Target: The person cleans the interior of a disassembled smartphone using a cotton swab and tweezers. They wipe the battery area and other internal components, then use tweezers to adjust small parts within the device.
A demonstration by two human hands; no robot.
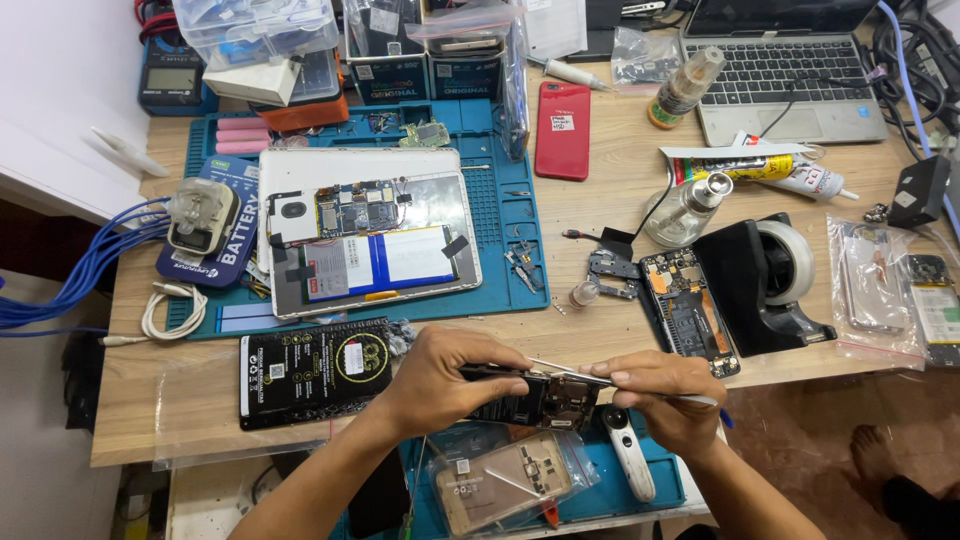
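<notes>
Head view: we have the opened phone (545, 398) raised just above the near edge of the wooden desk (600, 200), back cover off, circuit side up. Our left hand (440, 375) is closed around its left end, thumb on top and fingers under. Our right hand (665, 392) pinches thin metal tweezers (580, 372), fingers curled shut, with the tips lying over the phone's upper edge. Judgement: the work goes best if the left grip keeps the phone level and the tweezers come in shallow, so the tips do not scrape the board. A bagged gold phone shell (505, 485) lies just below the hands. A white opened tablet (370, 230) rests on the blue repair mat (500, 215), well apart.
</notes>
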